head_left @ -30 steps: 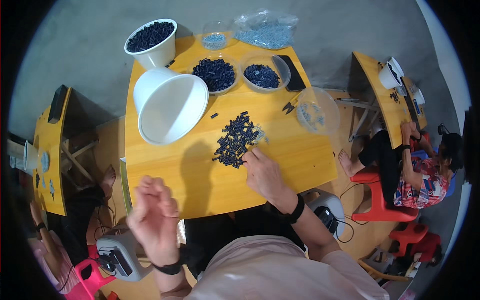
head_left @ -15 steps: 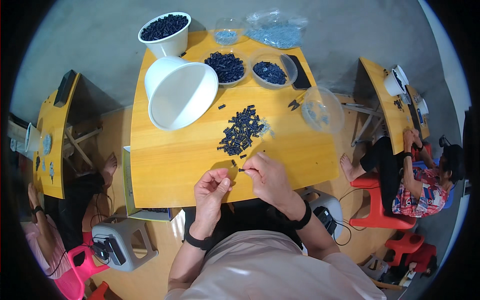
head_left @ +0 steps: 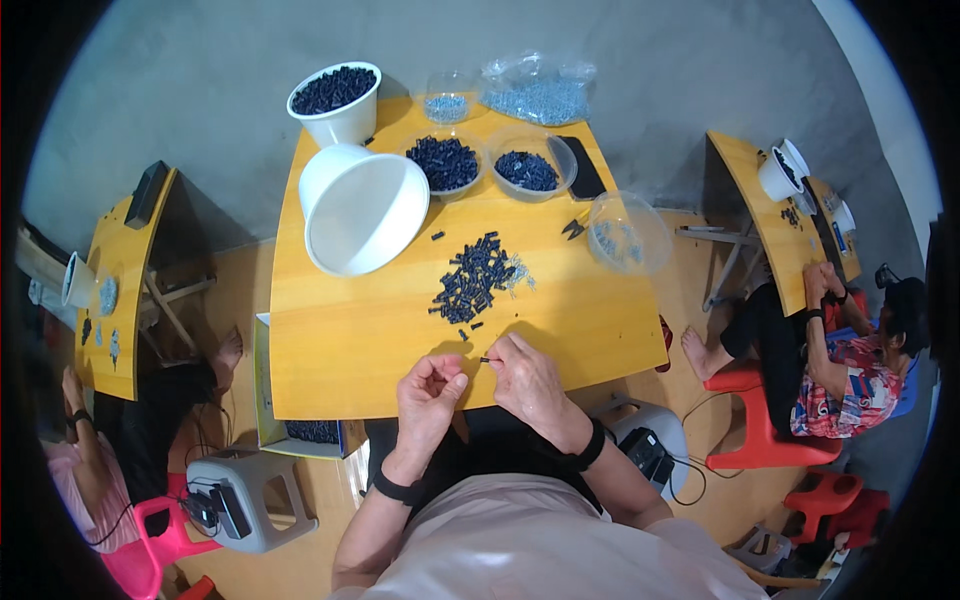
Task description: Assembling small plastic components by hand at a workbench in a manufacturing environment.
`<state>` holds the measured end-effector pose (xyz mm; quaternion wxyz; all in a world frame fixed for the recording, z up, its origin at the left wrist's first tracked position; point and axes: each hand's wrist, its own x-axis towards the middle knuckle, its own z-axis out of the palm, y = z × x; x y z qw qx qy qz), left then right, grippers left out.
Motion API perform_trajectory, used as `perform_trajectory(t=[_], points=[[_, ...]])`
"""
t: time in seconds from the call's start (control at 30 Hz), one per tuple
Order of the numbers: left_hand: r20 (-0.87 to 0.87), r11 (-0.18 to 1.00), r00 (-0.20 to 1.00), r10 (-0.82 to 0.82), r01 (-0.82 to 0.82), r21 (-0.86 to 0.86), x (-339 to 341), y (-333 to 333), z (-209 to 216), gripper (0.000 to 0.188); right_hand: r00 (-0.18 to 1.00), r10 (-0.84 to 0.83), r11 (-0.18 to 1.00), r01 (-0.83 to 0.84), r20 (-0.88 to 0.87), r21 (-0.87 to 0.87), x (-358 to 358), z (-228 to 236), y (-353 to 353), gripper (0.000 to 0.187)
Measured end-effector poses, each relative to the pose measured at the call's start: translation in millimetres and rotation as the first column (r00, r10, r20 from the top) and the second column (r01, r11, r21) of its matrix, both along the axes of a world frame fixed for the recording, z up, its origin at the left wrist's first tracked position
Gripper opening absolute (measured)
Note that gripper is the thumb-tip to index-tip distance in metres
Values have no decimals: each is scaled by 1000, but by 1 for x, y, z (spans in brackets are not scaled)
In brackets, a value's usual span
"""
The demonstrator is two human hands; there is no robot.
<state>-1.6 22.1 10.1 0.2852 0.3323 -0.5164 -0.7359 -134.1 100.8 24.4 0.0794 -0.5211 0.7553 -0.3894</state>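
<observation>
Between my right thumb and fingertips is a small black cylindrical piece [head_left: 486,360], its end pointing left toward my other hand. My right hand [head_left: 532,388] is closed around it at the table's near edge. Just left of it, my left hand [head_left: 430,400] has thumb and fingers curled together; whatever they may pinch is too small to make out. A gap separates the two hands. Beyond them lies a loose pile of black cylindrical pieces [head_left: 470,282], with thin silvery metal pins [head_left: 518,274] along its right side. A few single black pieces lie close to my fingers.
A white tub [head_left: 368,222] lies tipped on the wooden table [head_left: 350,340]; another tub [head_left: 345,125] holds black pieces. Clear bowls of dark parts [head_left: 443,165], cutters [head_left: 573,229], a clear container [head_left: 628,240] and a bag of metal parts [head_left: 540,95] surround the pile. People sit at side tables.
The whole view has shifted, so the table and its contents appear lower. My right hand keeps its hold on the black piece, and both hands stay close together.
</observation>
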Motion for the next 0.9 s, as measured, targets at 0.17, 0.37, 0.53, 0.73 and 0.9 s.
perform_trajectory(t=[0.17, 0.37, 0.53, 0.73, 0.9], points=[[-58, 998, 996, -70, 70, 7, -9, 2, 6, 30, 994, -97, 991, 102, -59, 83, -15, -14, -12, 12], [-183, 991, 978, -98, 113, 77, -16, -9, -4, 34, 988, -152, 988, 152, 3, 2, -39, -7, -22, 12], [-240, 983, 968, -69, 107, 150, -13, -17, -5, 31, 989, -111, 994, 111, -93, -7, -51, 11, -40, 12], [-271, 981, 962, -36, 86, 173, -16, -19, -9, 32, 974, -137, 980, 160, -178, 122, -87, 17, -51, 15], [-339, 977, 940, -40, 109, 185, -20, -27, -1, 37, 980, -80, 979, 111, -182, 169, -96, 16, -64, 16]])
